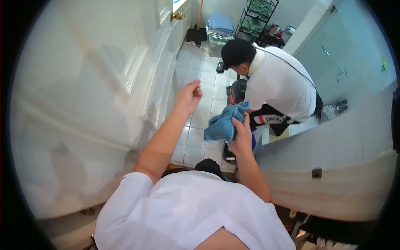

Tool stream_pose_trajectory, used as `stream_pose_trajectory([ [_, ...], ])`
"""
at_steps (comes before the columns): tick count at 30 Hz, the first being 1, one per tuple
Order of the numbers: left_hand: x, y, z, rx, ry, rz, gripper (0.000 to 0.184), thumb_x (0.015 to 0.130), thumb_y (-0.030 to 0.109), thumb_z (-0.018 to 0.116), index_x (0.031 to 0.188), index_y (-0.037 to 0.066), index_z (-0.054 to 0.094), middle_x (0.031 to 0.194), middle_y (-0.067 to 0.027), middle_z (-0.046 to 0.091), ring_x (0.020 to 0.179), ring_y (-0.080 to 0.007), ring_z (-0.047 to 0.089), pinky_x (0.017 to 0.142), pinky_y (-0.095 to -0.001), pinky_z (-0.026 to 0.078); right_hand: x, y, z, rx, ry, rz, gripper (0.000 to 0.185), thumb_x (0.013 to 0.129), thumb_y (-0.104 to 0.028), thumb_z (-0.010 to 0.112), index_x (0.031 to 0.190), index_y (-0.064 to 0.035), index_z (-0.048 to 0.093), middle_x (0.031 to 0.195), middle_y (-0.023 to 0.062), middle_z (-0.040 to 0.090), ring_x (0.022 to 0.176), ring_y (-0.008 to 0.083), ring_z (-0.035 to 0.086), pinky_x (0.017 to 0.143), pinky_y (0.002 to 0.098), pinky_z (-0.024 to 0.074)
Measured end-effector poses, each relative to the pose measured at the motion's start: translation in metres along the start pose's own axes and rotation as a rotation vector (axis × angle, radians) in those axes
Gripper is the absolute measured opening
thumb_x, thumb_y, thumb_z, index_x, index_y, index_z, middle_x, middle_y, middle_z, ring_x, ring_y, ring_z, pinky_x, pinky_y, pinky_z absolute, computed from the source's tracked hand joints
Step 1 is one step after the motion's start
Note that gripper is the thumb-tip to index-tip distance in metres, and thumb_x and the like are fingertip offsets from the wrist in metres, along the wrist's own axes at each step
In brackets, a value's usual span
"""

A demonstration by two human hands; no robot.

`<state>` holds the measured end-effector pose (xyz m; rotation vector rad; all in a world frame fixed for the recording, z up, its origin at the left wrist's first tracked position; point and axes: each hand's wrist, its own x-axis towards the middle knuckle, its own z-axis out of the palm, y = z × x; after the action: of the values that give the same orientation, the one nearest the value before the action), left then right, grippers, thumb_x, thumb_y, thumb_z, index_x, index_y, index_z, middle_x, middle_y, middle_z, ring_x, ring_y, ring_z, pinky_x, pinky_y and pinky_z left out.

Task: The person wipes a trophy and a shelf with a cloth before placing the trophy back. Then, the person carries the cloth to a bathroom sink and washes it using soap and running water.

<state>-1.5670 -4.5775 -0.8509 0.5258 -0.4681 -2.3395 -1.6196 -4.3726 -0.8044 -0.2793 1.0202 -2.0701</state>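
Observation:
A crumpled blue cloth (225,124) is bunched up in my right hand (242,135), with the thumb pressed over it and part of it hanging down to the left. To the left, my left hand (190,97) is raised above the tiled floor, its fingers curled in, and I see nothing in it. It is apart from the cloth. Beyond the cloth, a person (283,81) in a white shirt and black cap crouches beside a black and red bag (238,90). That person's hands are mostly hidden.
A white panelled door (125,71) with a brass knob (178,16) stands on the left. A glass shower door (346,50) is on the right. At the back are a dustpan (196,35), a plastic box (216,49) with folded blue cloths, and a black rack (255,18).

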Motion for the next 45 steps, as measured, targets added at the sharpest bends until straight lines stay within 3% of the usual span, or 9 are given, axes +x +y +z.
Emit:
stream_pose_trajectory([
  [6, 0.174, 0.01, 0.045, 0.161, -0.098, 0.024, 0.011, 0.081, 0.011, 0.061, 0.083, 0.003, 0.055, 0.068, -0.0004, 0.05, 0.059, -0.0083, 0.047, 0.053, -0.0202, 0.041, 0.165, -0.043, 0.034, -0.054, -0.107, -0.108, 0.038, 0.082, -0.002, 0.05, 0.117, -0.0067, 0.034, 0.106, 0.009, 0.047, 0.097, 0.018, 0.051, 0.082, 0.0305, 0.0438],
  [11, 0.261, 0.114, 0.076, 0.687, -0.163, 0.216, 0.013, 0.083, 0.016, 0.059, 0.083, 0.004, 0.055, 0.068, 0.0025, 0.047, 0.059, -0.0049, 0.043, 0.054, -0.0178, 0.036, 0.335, -0.043, 0.085, 0.08, -0.212, -0.148, 0.041, 0.081, -0.001, 0.05, 0.118, -0.0067, 0.033, 0.104, 0.0099, 0.048, 0.093, 0.0204, 0.051, 0.081, 0.0322, 0.0445],
  [16, 0.27, 0.189, 0.056, 0.815, 0.061, 0.512, 0.009, 0.083, 0.013, 0.055, 0.08, 0.005, 0.053, 0.065, 0.0026, 0.043, 0.058, -0.0073, 0.039, 0.055, -0.0202, 0.032, 0.487, -0.003, 0.143, 0.115, -0.146, -0.066, 0.045, 0.08, -0.004, 0.051, 0.119, -0.0076, 0.03, 0.107, 0.0113, 0.045, 0.093, 0.022, 0.051, 0.076, 0.0349, 0.0471],
  [23, 0.272, 0.177, 0.08, 0.976, -0.015, 0.417, 0.004, 0.081, 0.005, 0.057, 0.079, 0.004, 0.054, 0.069, 0.0016, 0.05, 0.062, -0.0055, 0.045, 0.057, -0.0195, 0.037, 0.667, 0.057, 0.193, 0.318, 0.015, -0.012, 0.046, 0.078, -0.004, 0.051, 0.119, -0.0063, 0.029, 0.108, 0.0113, 0.045, 0.094, 0.0234, 0.051, 0.079, 0.0358, 0.0461],
  [26, 0.278, 0.188, 0.077, 1.075, 0.041, 0.375, 0.004, 0.08, 0.003, 0.059, 0.079, 0.003, 0.055, 0.07, 0.0018, 0.051, 0.064, -0.0044, 0.046, 0.058, -0.0192, 0.037, 0.743, 0.103, 0.186, 0.338, -0.066, 0.012, 0.045, 0.078, -0.006, 0.051, 0.119, -0.009, 0.032, 0.108, 0.0107, 0.046, 0.095, 0.0245, 0.052, 0.08, 0.0394, 0.046],
  [30, 0.284, 0.192, 0.047, 1.071, 0.263, 0.558, 0.004, 0.079, 0.002, 0.058, 0.078, 0.003, 0.054, 0.072, 0.0017, 0.05, 0.066, -0.0046, 0.045, 0.059, -0.0191, 0.037, 0.777, 0.14, 0.176, 0.277, -0.01, 0.054, 0.046, 0.078, -0.006, 0.052, 0.119, -0.0102, 0.032, 0.106, 0.0116, 0.047, 0.095, 0.0249, 0.053, 0.079, 0.0404, 0.0463],
  [36, 0.312, 0.19, 0.028, 1.129, 0.317, 0.66, 0.003, 0.081, 0.001, 0.055, 0.078, 0.003, 0.054, 0.072, 0.0011, 0.049, 0.066, -0.0061, 0.044, 0.06, -0.0191, 0.036, 0.816, 0.176, 0.123, 0.015, 0.113, 0.221, 0.049, 0.078, -0.008, 0.053, 0.121, -0.0101, 0.03, 0.107, 0.011, 0.048, 0.092, 0.0236, 0.054, 0.073, 0.0384, 0.0481],
  [39, 0.344, 0.201, 0.028, 1.208, 0.321, 0.627, 0.003, 0.08, 0.002, 0.056, 0.078, 0.003, 0.054, 0.072, 0.0009, 0.049, 0.066, -0.0055, 0.043, 0.059, -0.0189, 0.036, 0.853, 0.182, 0.117, -0.046, 0.121, 0.241, 0.049, 0.078, -0.008, 0.052, 0.122, -0.0107, 0.031, 0.107, 0.0107, 0.048, 0.091, 0.0233, 0.054, 0.072, 0.038, 0.048],
  [45, 0.443, 0.215, 0.03, 0.928, 0.251, 0.428, 0.007, 0.082, 0.006, 0.058, 0.08, 0.003, 0.053, 0.073, 0.0032, 0.049, 0.066, -0.0029, 0.042, 0.059, -0.017, 0.034, 0.915, 0.16, 0.145, -0.076, 0.086, 0.26, 0.047, 0.079, -0.01, 0.053, 0.121, -0.0131, 0.032, 0.105, 0.0071, 0.049, 0.091, 0.0215, 0.054, 0.073, 0.0362, 0.0471],
])
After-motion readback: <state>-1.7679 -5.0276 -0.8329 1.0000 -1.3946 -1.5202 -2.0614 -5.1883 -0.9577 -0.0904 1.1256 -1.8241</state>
